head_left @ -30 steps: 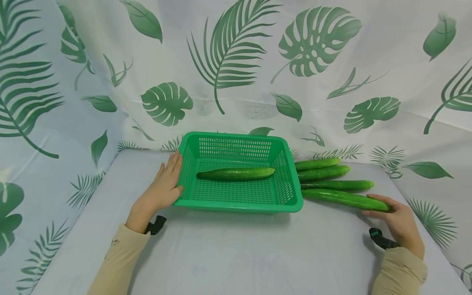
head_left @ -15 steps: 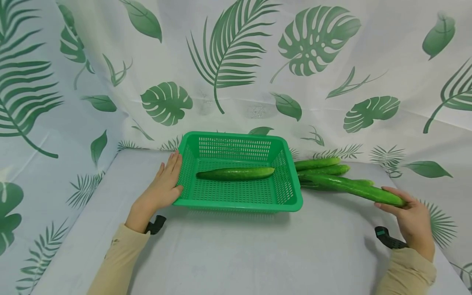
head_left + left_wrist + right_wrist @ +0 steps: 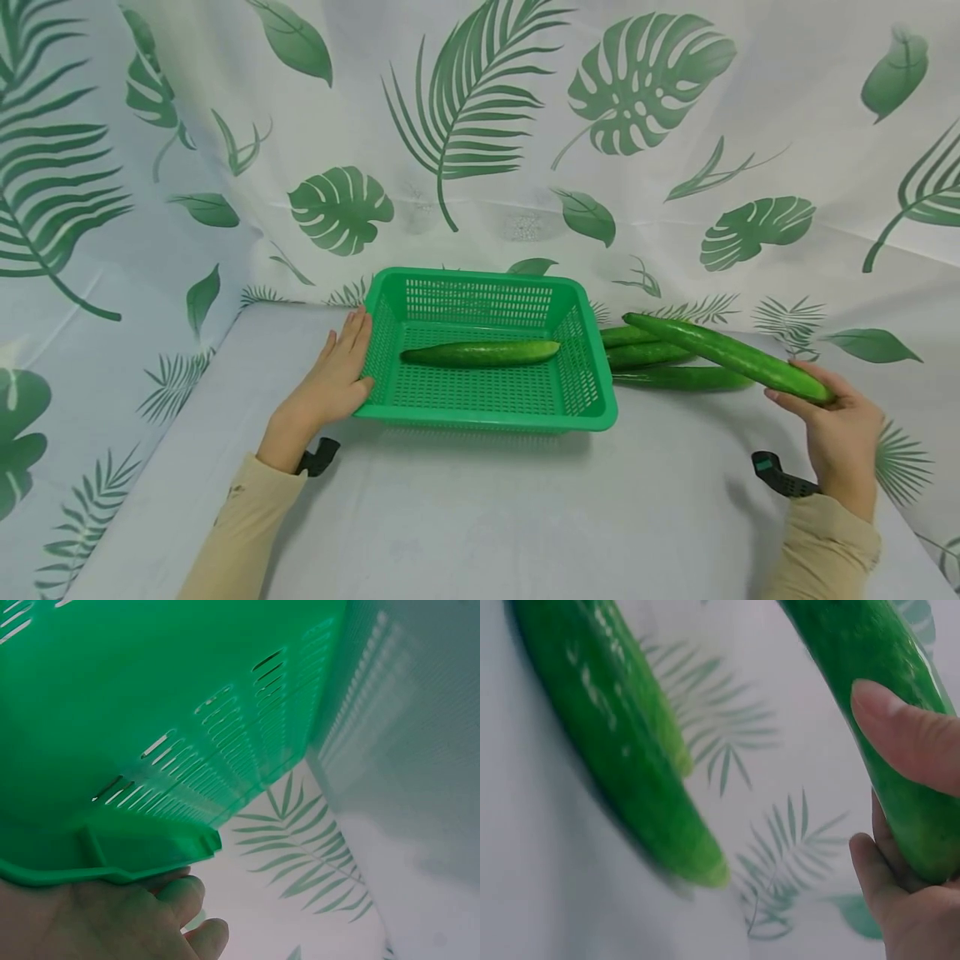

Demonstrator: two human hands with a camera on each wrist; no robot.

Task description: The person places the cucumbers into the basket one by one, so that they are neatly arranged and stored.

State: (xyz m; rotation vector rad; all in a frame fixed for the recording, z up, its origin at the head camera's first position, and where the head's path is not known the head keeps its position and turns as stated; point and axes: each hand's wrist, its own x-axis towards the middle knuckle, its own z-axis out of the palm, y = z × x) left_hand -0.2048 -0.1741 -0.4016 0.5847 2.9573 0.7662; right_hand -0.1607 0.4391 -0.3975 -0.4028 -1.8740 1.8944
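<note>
In the head view, my right hand (image 3: 846, 429) holds a cucumber (image 3: 731, 354) by its near end, tilted above the other cucumbers. In the right wrist view, thumb and fingers wrap that cucumber (image 3: 877, 667). Beneath it, other cucumbers (image 3: 682, 379) lie side by side at the right of a green plastic basket (image 3: 480, 421). One cucumber (image 3: 480, 354) lies across the basket's floor. My left hand (image 3: 330, 375) rests against the basket's left side, fingers fairly straight. In the left wrist view, that hand (image 3: 112, 919) touches the outside, just by the rim.
A white cloth covers the table (image 3: 480, 508). Behind it hangs a white curtain (image 3: 510, 200) printed with green leaves. The basket partly hides the left ends of the loose cucumbers. A black wrist camera mount (image 3: 780, 477) sits by the right wrist.
My right hand has lifted the front cucumber off the table and moved slightly right and back, swinging its far end up over the others. The left hand and basket have stayed put.
</note>
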